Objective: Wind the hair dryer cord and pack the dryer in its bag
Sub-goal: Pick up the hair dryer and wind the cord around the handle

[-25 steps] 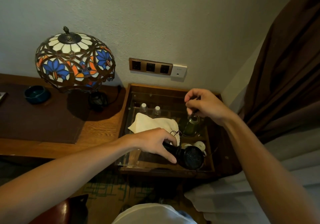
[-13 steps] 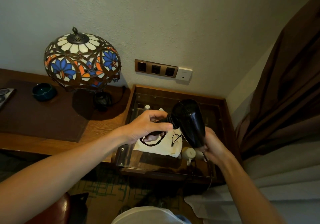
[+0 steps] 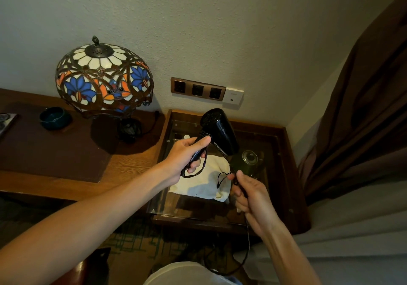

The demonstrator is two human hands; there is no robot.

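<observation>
My left hand (image 3: 187,154) grips the handle of a black hair dryer (image 3: 220,130), held up above the glass-topped side table (image 3: 284,163) with its barrel pointing down and to the right. The black cord (image 3: 247,238) runs from the handle in a small loop under my left hand, then across to my right hand (image 3: 251,194), which pinches it, and trails down toward the floor. A cream drawstring bag (image 3: 204,185) lies flat on the glass below the dryer, its dark drawstring showing near my right thumb.
A stained-glass lamp (image 3: 103,80) stands on the wooden desk (image 3: 123,165) at the left, beside a dark bowl (image 3: 55,117). Wall sockets (image 3: 198,90) sit above the side table. A green jar (image 3: 248,161) shows under the glass. A brown curtain (image 3: 363,119) hangs at the right.
The dryer has been lifted off the glass table by my left hand. My right hand dropped from above the table, passed under the barrel, and now holds the cord lower down.
</observation>
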